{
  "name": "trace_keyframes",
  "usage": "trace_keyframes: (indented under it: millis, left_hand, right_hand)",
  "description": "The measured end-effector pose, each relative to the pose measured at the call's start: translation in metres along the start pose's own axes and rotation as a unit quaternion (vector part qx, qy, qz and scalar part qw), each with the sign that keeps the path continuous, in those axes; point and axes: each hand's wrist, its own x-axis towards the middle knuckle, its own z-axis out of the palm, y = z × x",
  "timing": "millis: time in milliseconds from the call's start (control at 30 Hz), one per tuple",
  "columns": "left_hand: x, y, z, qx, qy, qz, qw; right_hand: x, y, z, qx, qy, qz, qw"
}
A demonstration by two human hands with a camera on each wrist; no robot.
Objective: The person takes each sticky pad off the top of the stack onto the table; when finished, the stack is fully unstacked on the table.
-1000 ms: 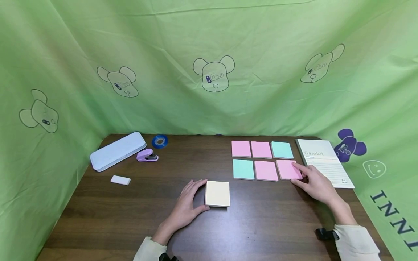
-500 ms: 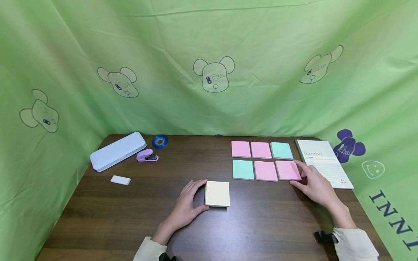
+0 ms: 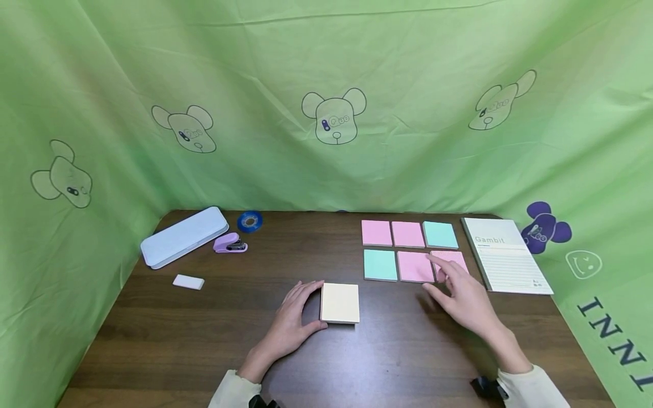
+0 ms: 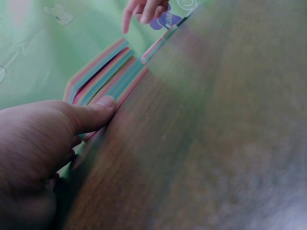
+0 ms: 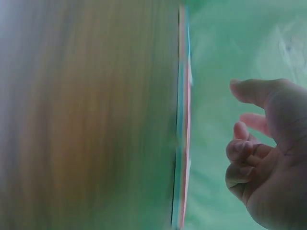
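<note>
A stack of sticky note pads [image 3: 339, 304], cream on top with multicoloured layered edges [image 4: 125, 76], sits at the table's middle. My left hand [image 3: 291, 320] holds it at its left side, thumb at the near edge and index finger at the far left corner. Two rows of sticky note pads lie to the right, pink and mint. My right hand [image 3: 466, 297] hovers over the front row's right end, holding nothing, partly hiding the rightmost pink pad [image 3: 454, 259]. Its index fingertip is near the middle pink pad [image 3: 415, 267]. In the right wrist view, its thumb [image 5: 252, 91] stands apart from the fingers.
A white notepad [image 3: 505, 255] lies right of the pads. At the left are a pale blue pencil case [image 3: 185, 237], a purple stapler [image 3: 229, 243], blue tape [image 3: 250, 221] and a white eraser [image 3: 188, 281]. Green cloth [image 3: 275, 164] hangs behind the table.
My right hand has come off the rightmost pink pad's right edge and moved left over the front row. That pad shifted slightly left earlier. My left hand and the stack have stayed put.
</note>
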Motion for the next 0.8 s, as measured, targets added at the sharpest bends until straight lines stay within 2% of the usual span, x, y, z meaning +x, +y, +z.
trace_keyframes:
  millis: [200,400,633,800]
  left_hand:
    - [0.0,-0.001,0.001,-0.003,0.002,-0.001,1.0]
    - [0.0,-0.002,0.002,-0.003,0.002,0.002,1.0]
    - [0.0,-0.001,0.001,-0.003,0.004,0.007,1.0]
    - [-0.001,0.0,-0.001,-0.001,-0.001,0.0,1.0]
  right_hand:
    - [0.002,-0.034,0.022,0.07,-0.01,-0.026,0.997]
    - [0.004,-0.063,0.042,0.146,-0.038,-0.032,0.988]
    - [0.005,-0.088,0.062,0.212,-0.104,-0.008,0.972]
    - [0.009,-0.099,0.077,0.22,-0.139,0.005,0.966]
